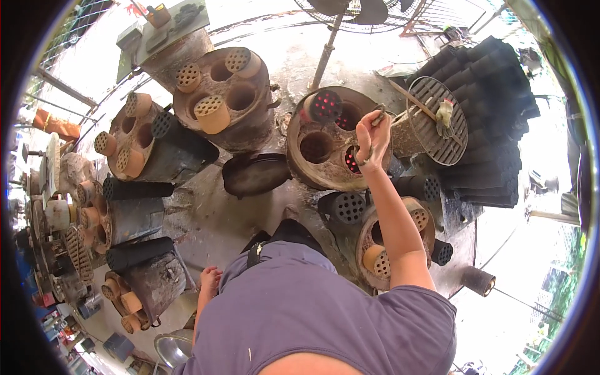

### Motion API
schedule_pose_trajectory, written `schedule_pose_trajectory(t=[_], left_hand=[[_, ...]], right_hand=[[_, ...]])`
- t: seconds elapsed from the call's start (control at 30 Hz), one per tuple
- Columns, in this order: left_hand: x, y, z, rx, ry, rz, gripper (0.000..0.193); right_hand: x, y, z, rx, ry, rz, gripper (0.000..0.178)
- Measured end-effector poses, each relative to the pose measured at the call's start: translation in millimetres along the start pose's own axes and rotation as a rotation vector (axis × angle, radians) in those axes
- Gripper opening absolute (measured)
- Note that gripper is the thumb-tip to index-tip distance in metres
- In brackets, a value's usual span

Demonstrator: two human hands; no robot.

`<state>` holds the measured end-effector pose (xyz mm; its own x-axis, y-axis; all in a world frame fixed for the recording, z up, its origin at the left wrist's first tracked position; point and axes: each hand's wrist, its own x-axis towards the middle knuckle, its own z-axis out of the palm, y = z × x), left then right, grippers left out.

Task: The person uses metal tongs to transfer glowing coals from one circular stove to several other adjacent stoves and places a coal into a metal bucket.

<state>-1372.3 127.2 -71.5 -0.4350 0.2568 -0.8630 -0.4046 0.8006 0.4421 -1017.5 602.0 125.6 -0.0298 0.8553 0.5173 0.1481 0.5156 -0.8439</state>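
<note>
My right hand (373, 139) is closed around a thin metal tool, seemingly tongs (379, 115), at the right edge of a round clay-topped stove (301, 170). Just below the hand, a honeycomb briquette (351, 164) glows red inside a stove hole. Another briquette (325, 106), dark with red-glowing holes, stands above the stove top at its far side. A further glowing one (342, 120) sits in the hole beside it. The near-left hole (316, 147) looks dark. My left hand (210, 277) hangs beside my left hip, its fingers loosely bent, with nothing visible in it.
A round lid (257, 174) lies left of the stove. More stoves (250, 130) with tan spent briquettes (212, 114) stand left; another (367, 240) is near right. Black briquettes (484, 112) are stacked far right beside a slatted round rack (454, 150) bearing a glove (444, 112). A fan (369, 12) stands behind.
</note>
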Motion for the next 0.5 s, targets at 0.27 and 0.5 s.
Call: schedule_pose_trajectory(t=[0.27,0.5], left_hand=[[-12.1,-1.8,8.7,-0.107,0.038,0.011,0.023],[4.8,-23.8,-3.0,-0.177,0.034,0.002,0.025]], right_hand=[[11.0,33.6,33.5,-0.107,0.108,0.048,0.021],[49.3,-82.9,6.7,-0.159,0.088,-0.008,0.015]])
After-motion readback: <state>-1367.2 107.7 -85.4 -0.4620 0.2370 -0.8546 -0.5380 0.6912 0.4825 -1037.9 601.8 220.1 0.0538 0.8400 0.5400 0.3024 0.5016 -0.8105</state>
